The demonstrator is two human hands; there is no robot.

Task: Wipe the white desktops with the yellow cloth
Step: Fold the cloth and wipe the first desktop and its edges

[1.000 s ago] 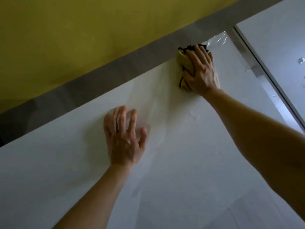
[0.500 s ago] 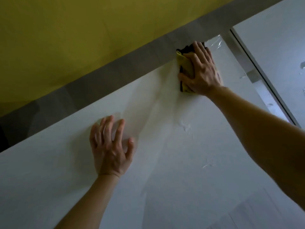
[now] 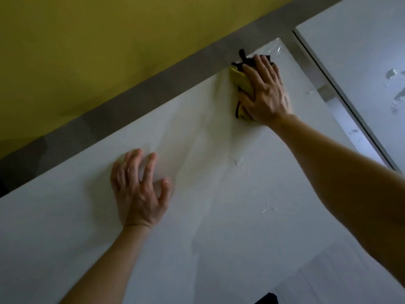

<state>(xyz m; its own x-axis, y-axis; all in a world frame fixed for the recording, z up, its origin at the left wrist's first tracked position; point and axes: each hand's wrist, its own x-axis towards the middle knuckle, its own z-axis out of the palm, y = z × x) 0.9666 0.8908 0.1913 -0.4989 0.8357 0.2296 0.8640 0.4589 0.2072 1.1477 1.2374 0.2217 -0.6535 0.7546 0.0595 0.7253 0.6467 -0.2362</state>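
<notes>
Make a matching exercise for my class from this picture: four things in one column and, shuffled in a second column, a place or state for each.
1 left hand
2 right hand
3 yellow cloth
4 right-side desktop

A beyond the gap, dotted with water drops
B pressing down on the cloth
C bunched at the far edge of the near desktop
D fingers spread, holding nothing

Pairs: 1-D, 2-B, 3-C, 4-A

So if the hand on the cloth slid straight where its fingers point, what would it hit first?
The right hand, pressing the yellow cloth, points past the far edge of the white desktop. There it would probably meet the grey strip first, though depth is hard to judge.
</notes>
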